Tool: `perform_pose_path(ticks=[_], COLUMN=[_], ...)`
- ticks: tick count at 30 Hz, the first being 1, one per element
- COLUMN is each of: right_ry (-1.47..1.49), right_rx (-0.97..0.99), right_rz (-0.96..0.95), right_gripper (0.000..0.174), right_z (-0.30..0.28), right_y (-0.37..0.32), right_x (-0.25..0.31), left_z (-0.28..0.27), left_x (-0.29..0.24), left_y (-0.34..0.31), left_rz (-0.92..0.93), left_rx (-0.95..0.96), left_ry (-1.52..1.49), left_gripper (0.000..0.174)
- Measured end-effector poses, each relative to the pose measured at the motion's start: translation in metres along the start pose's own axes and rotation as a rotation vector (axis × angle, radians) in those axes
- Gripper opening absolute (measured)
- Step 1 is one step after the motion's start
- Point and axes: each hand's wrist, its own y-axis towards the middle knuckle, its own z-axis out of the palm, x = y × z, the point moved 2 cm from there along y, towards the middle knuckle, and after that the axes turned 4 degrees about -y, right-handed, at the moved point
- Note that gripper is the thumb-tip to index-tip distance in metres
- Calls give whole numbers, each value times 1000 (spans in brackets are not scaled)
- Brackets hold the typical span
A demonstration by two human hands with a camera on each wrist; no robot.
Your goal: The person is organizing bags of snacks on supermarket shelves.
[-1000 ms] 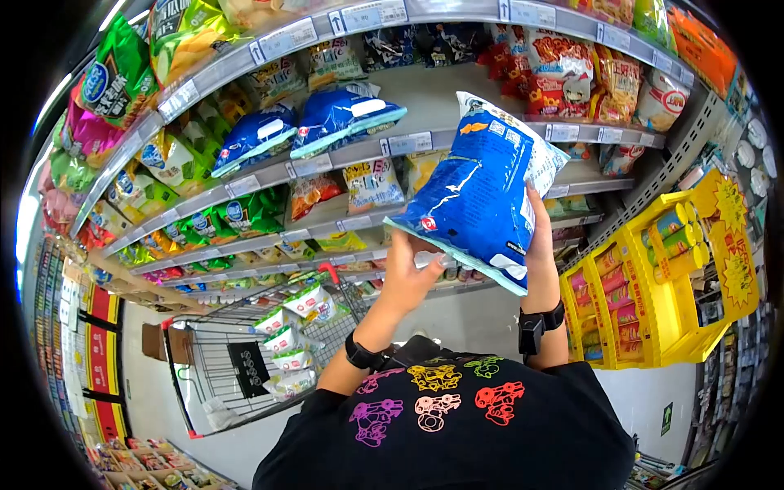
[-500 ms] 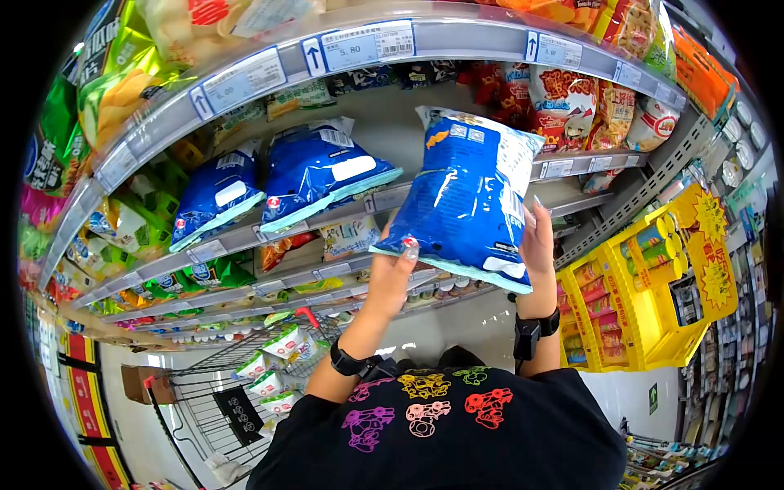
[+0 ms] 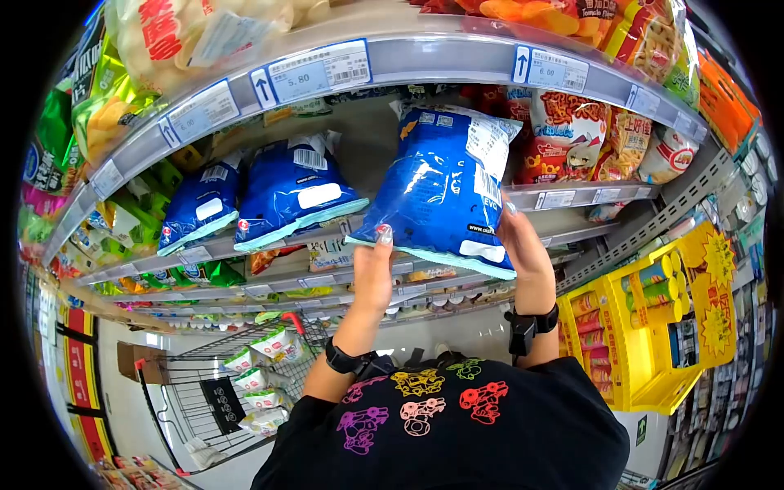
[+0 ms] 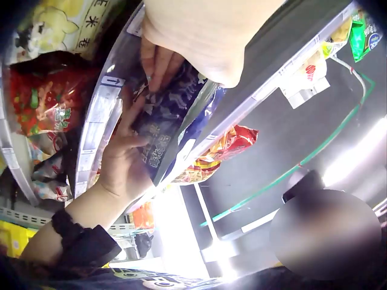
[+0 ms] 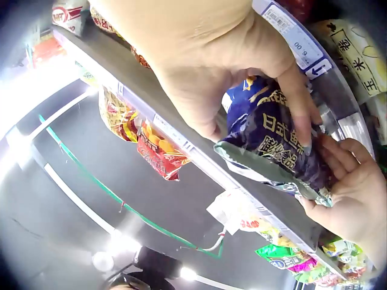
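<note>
Both hands hold a puffy blue snack bag with a pale teal bottom seam, tilted in front of the middle shelf. My left hand grips its lower left corner, thumb on the near face and the fingers hidden beneath. My right hand holds the lower right side, with its thumb by the side edge. From the right wrist view, the underside of the bag shows gold lettering, with the fingers of both hands spread along it. Two matching blue bags lie to the left on the same shelf.
Right of the held bag stand red snack bags. A shelf edge with price labels runs above. Behind at lower left is a shopping cart carrying several white-and-green packs. A yellow display stand is on the right.
The held bag has come down and left in the view, now close beside the two shelved blue bags. The shelf appears nearer. Both hands keep their hold.
</note>
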Motion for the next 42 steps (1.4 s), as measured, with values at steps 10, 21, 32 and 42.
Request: perform_pose_path(ticks=[10,21,32,42], right_ry=[-194,-715,-788,-768], right_rx=[16,230,111,86], right_rz=[-120,-332,-365,-422], right_gripper=[75,80,68,64], right_z=[-8,-12,-9,-14], right_y=[11,24,30,34], right_x=[30,26,21,15], left_z=[14,3,2,7], left_x=[16,25,23,24], left_y=[17,26,31,36], left_rz=[93,70,41,69], left_rx=[-117,-134,-63,-65], left_ry=[-63,-42,-13,-56], left_gripper=[34,35,41,41])
